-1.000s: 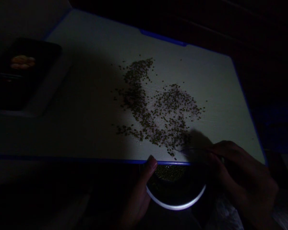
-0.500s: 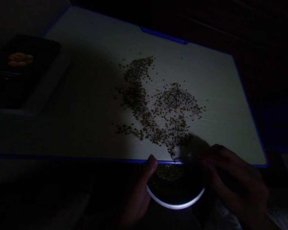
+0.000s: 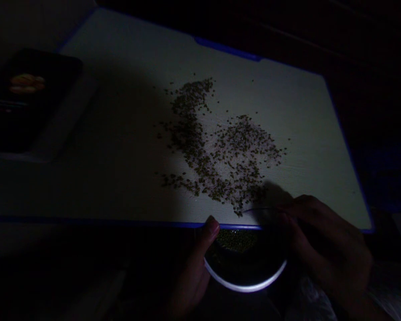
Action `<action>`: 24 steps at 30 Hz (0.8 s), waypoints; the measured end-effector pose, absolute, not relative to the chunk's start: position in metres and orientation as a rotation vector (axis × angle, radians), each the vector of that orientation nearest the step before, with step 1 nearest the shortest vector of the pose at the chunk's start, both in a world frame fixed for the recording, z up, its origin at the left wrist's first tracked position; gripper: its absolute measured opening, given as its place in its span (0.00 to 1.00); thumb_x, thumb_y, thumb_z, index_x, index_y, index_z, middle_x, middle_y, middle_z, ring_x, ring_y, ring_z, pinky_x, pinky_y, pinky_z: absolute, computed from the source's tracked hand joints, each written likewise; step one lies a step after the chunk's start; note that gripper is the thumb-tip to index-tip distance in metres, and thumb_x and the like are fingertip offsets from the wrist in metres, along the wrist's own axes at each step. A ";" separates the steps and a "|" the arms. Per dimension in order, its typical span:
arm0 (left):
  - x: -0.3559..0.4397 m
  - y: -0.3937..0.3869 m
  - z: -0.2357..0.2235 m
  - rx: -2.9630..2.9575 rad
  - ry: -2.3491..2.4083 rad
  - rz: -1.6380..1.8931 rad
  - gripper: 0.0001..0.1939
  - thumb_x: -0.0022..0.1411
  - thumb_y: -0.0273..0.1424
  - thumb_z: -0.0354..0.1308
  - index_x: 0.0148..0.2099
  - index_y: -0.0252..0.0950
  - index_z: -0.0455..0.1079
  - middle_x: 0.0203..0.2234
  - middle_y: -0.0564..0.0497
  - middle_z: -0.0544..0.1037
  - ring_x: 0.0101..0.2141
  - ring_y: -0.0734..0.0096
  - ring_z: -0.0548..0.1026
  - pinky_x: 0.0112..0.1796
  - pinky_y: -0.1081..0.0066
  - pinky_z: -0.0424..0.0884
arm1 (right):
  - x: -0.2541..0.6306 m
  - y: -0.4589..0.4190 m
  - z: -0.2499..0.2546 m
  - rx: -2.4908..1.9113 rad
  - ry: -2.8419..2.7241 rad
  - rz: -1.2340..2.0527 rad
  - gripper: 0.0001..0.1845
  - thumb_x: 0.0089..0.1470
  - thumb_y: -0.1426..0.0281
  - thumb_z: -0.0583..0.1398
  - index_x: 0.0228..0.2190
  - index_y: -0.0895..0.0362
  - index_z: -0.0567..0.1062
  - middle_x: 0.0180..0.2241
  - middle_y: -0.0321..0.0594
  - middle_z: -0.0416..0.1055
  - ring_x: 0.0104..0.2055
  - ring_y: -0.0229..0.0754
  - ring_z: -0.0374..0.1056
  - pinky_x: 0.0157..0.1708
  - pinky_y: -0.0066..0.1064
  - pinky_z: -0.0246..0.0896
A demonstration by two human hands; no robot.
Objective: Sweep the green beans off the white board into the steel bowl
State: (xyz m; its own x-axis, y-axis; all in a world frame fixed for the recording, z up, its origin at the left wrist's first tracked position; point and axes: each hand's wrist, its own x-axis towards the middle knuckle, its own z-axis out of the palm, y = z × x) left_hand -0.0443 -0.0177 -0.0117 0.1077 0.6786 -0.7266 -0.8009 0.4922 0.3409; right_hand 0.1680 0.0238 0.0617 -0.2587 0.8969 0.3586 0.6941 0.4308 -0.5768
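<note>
Small dark green mung beans (image 3: pixel 200 165) lie scattered with paler bits on a white board (image 3: pixel 307 116) with blue edges. Just below its near edge is a round bowl (image 3: pixel 249 286) with a bright rim, holding more green beans. My left hand (image 3: pixel 195 267) grips the bowl's left side, its thumb up against the board's edge; its other fingers are mostly hidden. Pinched in my right hand (image 3: pixel 324 245) is a thin, slightly curved utensil (image 3: pixel 259 209), too dark to identify. Its tip touches or nearly touches the closest beans.
A dark box-like object (image 3: pixel 36 111) with a lit picture on top rests at the board's left side. A blue handle-like strip (image 3: pixel 227 48) runs along the far edge. Deep shadow covers the surroundings and the board's left part.
My right hand has shifted slightly up, taking the utensil's tip from the board's near edge to the closest beans. My left hand and the bowl have hardly moved.
</note>
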 end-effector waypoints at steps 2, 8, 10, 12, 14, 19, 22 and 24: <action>-0.044 -0.017 -0.012 -0.153 0.992 1.091 0.59 0.52 0.46 0.88 0.80 0.45 0.68 0.69 0.41 0.85 0.76 0.30 0.72 0.76 0.39 0.67 | 0.167 0.026 0.061 -1.312 -2.034 0.414 0.08 0.70 0.75 0.68 0.47 0.52 0.85 0.39 0.40 0.87 0.37 0.40 0.85 0.36 0.29 0.83; -0.043 -0.018 -0.018 -0.158 0.981 1.109 0.56 0.55 0.46 0.87 0.80 0.44 0.68 0.67 0.39 0.87 0.75 0.29 0.73 0.76 0.39 0.68 | 0.169 0.025 0.063 -1.242 -2.057 0.466 0.11 0.68 0.77 0.68 0.48 0.51 0.85 0.38 0.39 0.86 0.36 0.41 0.84 0.33 0.30 0.82; -0.044 -0.019 -0.018 -0.147 0.972 1.105 0.55 0.56 0.46 0.87 0.80 0.44 0.68 0.68 0.39 0.86 0.76 0.30 0.72 0.76 0.39 0.67 | 0.169 0.023 0.063 -1.227 -2.066 0.469 0.11 0.68 0.78 0.67 0.48 0.53 0.85 0.38 0.38 0.86 0.36 0.40 0.84 0.33 0.28 0.81; -0.045 -0.020 -0.017 -0.138 0.973 1.090 0.53 0.57 0.46 0.86 0.78 0.41 0.70 0.67 0.38 0.86 0.76 0.29 0.72 0.76 0.39 0.67 | 0.168 0.023 0.063 -1.211 -2.075 0.454 0.11 0.68 0.78 0.67 0.48 0.53 0.85 0.38 0.37 0.85 0.36 0.39 0.83 0.33 0.27 0.81; -0.045 -0.019 -0.015 -0.131 0.976 1.081 0.49 0.58 0.47 0.85 0.76 0.40 0.73 0.67 0.38 0.86 0.75 0.29 0.72 0.76 0.39 0.67 | 0.167 0.022 0.063 -1.205 -2.082 0.432 0.12 0.68 0.78 0.67 0.48 0.53 0.84 0.38 0.36 0.85 0.38 0.38 0.83 0.34 0.26 0.81; -0.045 -0.018 -0.014 -0.112 0.971 1.098 0.45 0.56 0.45 0.87 0.70 0.38 0.77 0.63 0.37 0.89 0.74 0.26 0.74 0.76 0.38 0.67 | 0.163 0.021 0.062 -1.146 -2.079 0.449 0.15 0.66 0.81 0.68 0.50 0.54 0.84 0.41 0.36 0.85 0.39 0.37 0.82 0.37 0.26 0.81; -0.044 -0.018 -0.014 -0.118 0.959 1.097 0.49 0.56 0.45 0.86 0.74 0.38 0.74 0.65 0.37 0.87 0.75 0.27 0.72 0.77 0.40 0.66 | 0.161 0.021 0.063 -1.147 -2.073 0.451 0.15 0.66 0.81 0.67 0.50 0.54 0.84 0.40 0.36 0.85 0.38 0.38 0.82 0.35 0.26 0.80; -0.044 -0.019 -0.014 -0.127 0.970 1.109 0.53 0.57 0.46 0.86 0.78 0.41 0.69 0.69 0.39 0.85 0.77 0.30 0.70 0.77 0.41 0.65 | 0.160 0.021 0.063 -1.170 -2.072 0.432 0.14 0.67 0.81 0.67 0.50 0.54 0.84 0.39 0.36 0.85 0.38 0.38 0.82 0.36 0.26 0.80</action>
State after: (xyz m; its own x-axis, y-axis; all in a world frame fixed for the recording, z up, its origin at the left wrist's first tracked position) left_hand -0.0441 -0.0187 -0.0144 0.0987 0.6956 -0.7116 -0.7977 0.4829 0.3614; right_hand 0.1605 0.0211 0.0632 -0.3401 0.8435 0.4158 0.6070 0.5346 -0.5880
